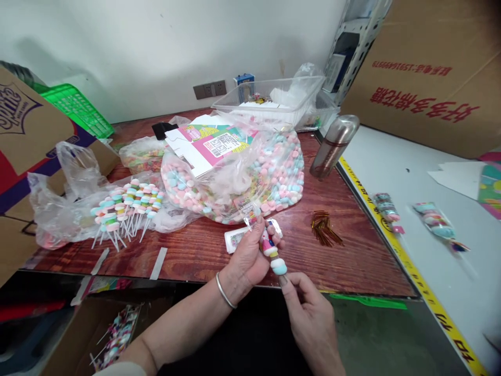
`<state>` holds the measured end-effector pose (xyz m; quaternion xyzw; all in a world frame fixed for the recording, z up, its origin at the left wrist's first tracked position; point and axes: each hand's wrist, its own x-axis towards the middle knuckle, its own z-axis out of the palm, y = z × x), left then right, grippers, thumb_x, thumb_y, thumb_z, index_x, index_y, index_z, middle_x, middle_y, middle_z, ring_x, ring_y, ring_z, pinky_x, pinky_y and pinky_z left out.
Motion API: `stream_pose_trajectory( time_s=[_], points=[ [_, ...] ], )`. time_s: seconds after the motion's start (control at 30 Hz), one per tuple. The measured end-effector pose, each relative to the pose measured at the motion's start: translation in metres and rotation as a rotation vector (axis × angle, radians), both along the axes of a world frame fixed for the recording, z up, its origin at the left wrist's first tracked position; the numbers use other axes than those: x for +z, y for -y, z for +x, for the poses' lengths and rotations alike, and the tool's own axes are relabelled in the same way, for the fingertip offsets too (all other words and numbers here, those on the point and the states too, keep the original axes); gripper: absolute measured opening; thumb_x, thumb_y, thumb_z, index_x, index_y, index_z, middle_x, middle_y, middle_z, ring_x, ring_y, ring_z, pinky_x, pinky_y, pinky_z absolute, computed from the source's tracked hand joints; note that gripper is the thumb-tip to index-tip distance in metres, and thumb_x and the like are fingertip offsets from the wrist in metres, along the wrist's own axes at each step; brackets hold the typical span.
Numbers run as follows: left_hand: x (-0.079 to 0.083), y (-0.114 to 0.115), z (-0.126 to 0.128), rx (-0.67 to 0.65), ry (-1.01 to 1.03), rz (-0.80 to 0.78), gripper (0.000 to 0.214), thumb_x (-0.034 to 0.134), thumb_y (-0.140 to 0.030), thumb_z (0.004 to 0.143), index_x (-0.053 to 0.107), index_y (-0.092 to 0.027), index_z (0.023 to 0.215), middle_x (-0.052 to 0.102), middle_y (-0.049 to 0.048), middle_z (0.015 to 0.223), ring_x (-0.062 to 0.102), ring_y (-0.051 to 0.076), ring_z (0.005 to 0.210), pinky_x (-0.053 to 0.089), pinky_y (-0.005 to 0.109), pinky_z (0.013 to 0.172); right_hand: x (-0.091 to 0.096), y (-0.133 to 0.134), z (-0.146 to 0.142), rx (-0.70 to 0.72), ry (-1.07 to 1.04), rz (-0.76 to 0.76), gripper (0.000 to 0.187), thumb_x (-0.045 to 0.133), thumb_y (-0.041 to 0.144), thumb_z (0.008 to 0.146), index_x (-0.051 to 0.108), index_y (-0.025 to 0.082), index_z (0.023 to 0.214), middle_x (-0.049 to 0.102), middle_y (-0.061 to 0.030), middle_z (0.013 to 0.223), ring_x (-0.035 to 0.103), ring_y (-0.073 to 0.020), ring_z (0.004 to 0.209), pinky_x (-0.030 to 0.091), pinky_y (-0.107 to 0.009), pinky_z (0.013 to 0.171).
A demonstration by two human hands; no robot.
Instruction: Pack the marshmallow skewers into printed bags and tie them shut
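Observation:
A marshmallow skewer (278,266) with white, blue, yellow and pink pieces is held over the table's front edge. My left hand (250,253), wearing a silver bangle, is closed round its upper part and a small clear plastic bag (250,211) that sticks up above the thumb. How far the bag covers the sweets I cannot tell. Below the lowest marshmallow, the thumb and fingers of my right hand (311,313) pinch the skewer's end; the stick itself is mostly hidden. A white packet (234,239) lies just behind my left hand.
Unwrapped marshmallow skewers (129,203) are piled at left. Behind are a big bag of marshmallows (282,172), printed cards (211,143) and a clear bin (270,112). Gold twist ties (325,228) and a steel flask (335,146) stand right; wrapped skewers (435,220) lie on the white table.

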<state>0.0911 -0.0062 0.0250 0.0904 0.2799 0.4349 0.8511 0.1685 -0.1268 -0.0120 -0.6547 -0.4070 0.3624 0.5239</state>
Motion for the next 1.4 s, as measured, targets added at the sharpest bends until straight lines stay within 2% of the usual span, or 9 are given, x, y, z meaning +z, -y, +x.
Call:
stream_pose_trajectory(
  time_s=[0.17,0.37,0.47,0.6,0.73,0.9,1.1,1.27,1.4],
  points=[
    [-0.008,0.016,-0.007,-0.07,0.075,0.014,0.031,0.073,-0.04,0.078,0.057,-0.014,0.084,0.052,-0.0036,0.066,0.052,0.007,0.057,0.048,0.021,0.059,-0.002,-0.01,-0.009,0.09,-0.642,-0.166,0.039,0.064,0.055,0.081,0.057,0.018,0.069,0.03,0.009,0.048,0.021,-0.0064,0.044,0.016,-0.021,0.042],
    [-0.013,0.02,-0.014,-0.134,0.004,-0.002,0.034,0.077,-0.039,0.074,0.059,-0.013,0.087,0.058,0.0006,0.073,0.059,0.011,0.064,0.035,0.016,0.042,-0.001,-0.022,-0.018,0.026,-0.706,-0.117,0.038,0.07,0.053,0.077,0.063,0.016,0.074,0.029,0.0101,0.048,0.021,-0.0055,0.044,0.02,-0.021,0.043],
    [-0.01,0.007,-0.02,-0.006,-0.012,0.012,0.032,0.079,-0.03,0.073,0.061,-0.013,0.094,0.06,0.0001,0.076,0.06,0.011,0.066,0.049,0.021,0.058,0.001,-0.018,-0.014,0.062,-0.469,-0.135,0.034,0.064,0.052,0.082,0.066,0.018,0.085,0.041,0.0068,0.051,0.034,-0.0083,0.045,0.028,-0.022,0.045],
    [-0.006,-0.005,-0.024,0.05,0.03,0.024,0.023,0.077,-0.025,0.075,0.062,-0.013,0.087,0.054,-0.0035,0.067,0.054,0.007,0.06,0.051,0.022,0.067,-0.004,-0.007,-0.008,0.007,0.231,0.074,0.018,0.058,0.035,0.09,0.068,0.021,0.094,0.065,-0.0025,0.076,0.059,-0.0159,0.069,0.043,-0.027,0.067],
    [-0.006,-0.005,-0.022,0.033,0.069,0.014,0.024,0.072,-0.034,0.08,0.061,-0.013,0.086,0.053,-0.0034,0.067,0.053,0.007,0.06,0.051,0.023,0.067,-0.009,-0.002,-0.009,-0.011,0.613,0.271,0.012,0.057,0.024,0.089,0.068,0.02,0.087,0.066,-0.0029,0.071,0.059,-0.0155,0.065,0.041,-0.028,0.068],
    [-0.007,0.003,-0.016,-0.004,0.097,0.046,0.03,0.072,-0.04,0.078,0.06,-0.014,0.086,0.051,-0.0045,0.063,0.052,0.008,0.058,0.051,0.025,0.069,-0.006,-0.004,-0.017,0.111,0.013,0.01,0.029,0.049,0.039,0.094,0.059,0.02,0.074,0.05,0.0023,0.059,0.044,-0.011,0.052,0.034,-0.024,0.05],
    [-0.015,0.025,-0.006,-0.104,-0.009,0.024,0.034,0.076,-0.041,0.074,0.057,-0.014,0.076,0.051,-0.0035,0.06,0.055,0.01,0.059,0.045,0.02,0.056,-0.008,-0.019,-0.021,-0.038,-0.724,-0.072,0.033,0.069,0.051,0.078,0.063,0.018,0.08,0.035,0.0082,0.056,0.023,-0.0055,0.045,0.021,-0.021,0.042],
    [-0.015,0.014,-0.01,-0.016,-0.029,0.032,0.033,0.077,-0.035,0.074,0.063,-0.013,0.093,0.063,0.002,0.077,0.062,0.013,0.072,0.051,0.023,0.066,-0.009,-0.02,-0.013,-0.022,-0.754,-0.093,0.036,0.07,0.051,0.078,0.062,0.016,0.072,0.035,0.0086,0.054,0.023,-0.0037,0.043,0.024,-0.02,0.042],
    [-0.01,-0.004,-0.014,0.038,-0.002,0.036,0.024,0.079,-0.025,0.073,0.063,-0.013,0.087,0.06,-0.0011,0.071,0.06,0.009,0.066,0.053,0.024,0.071,-0.011,-0.015,-0.007,0.059,-0.686,-0.123,0.035,0.067,0.05,0.081,0.06,0.017,0.072,0.037,0.0085,0.053,0.027,-0.0049,0.043,0.027,-0.021,0.043]
  ],
)
